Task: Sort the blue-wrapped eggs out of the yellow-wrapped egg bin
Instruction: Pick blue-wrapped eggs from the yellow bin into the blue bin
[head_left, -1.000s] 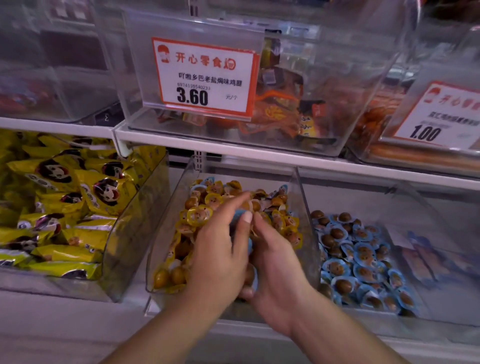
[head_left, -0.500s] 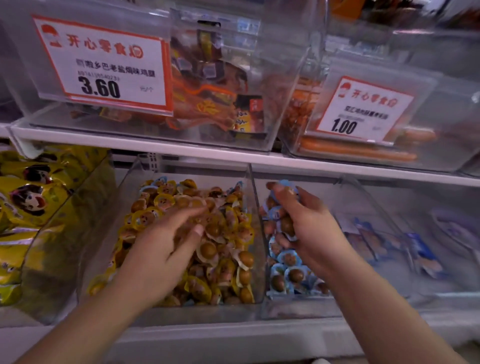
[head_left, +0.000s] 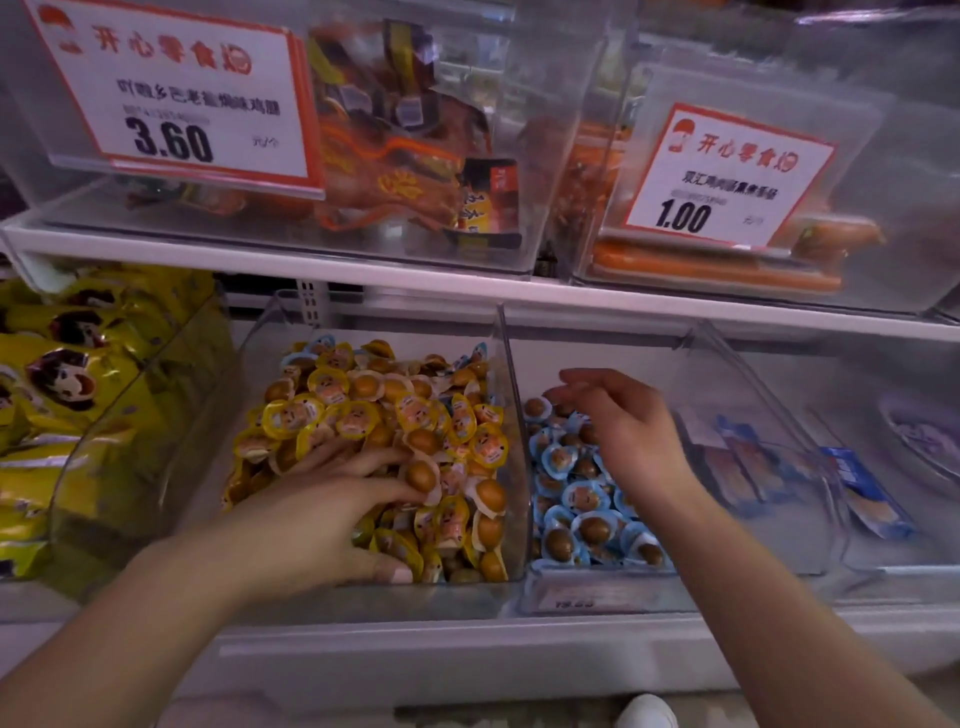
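Pressing flat into yellow-wrapped eggs (head_left: 363, 415), left hand (head_left: 332, 514); right hand (head_left: 628, 421) loose above blue-wrapped eggs (head_left: 582, 499).

- The left hand (head_left: 332, 525) lies palm down in the yellow bin (head_left: 249, 364), its fingers (head_left: 363, 460) buried among yellow eggs (head_left: 415, 415).
- The right hand (head_left: 623, 426) hovers over blue eggs (head_left: 576, 499), fingers (head_left: 576, 389) loosely bent, nothing between them.
- A few blue-wrapped eggs (head_left: 317, 345) sit beyond the left fingertips.

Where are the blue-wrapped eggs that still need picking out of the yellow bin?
In the head view, a few blue-wrapped eggs show at the far edge of the yellow-wrapped egg bin, behind the yellow pile, beyond the left hand.
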